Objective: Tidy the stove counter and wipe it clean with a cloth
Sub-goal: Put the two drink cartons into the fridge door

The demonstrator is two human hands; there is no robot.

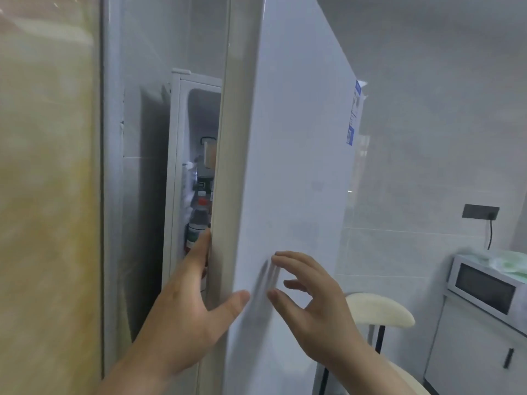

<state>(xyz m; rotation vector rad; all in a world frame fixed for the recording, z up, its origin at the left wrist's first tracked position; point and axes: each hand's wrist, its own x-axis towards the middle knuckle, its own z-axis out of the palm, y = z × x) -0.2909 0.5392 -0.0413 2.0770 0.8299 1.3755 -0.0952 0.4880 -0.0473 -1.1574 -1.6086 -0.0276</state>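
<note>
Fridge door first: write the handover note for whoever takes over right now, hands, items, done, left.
Left hand: fingers hooked round the edge of the fridge door, thumb on its front; holds nothing else.
Right hand: open and empty, fingertips at the door's front.
The door stands ajar; a red-capped bottle and other containers show on the shelves inside.
Stove counter and cloth: out of view, so progress there cannot be judged.
Left: shut the fridge, then tidy and wipe the counter.
</note>
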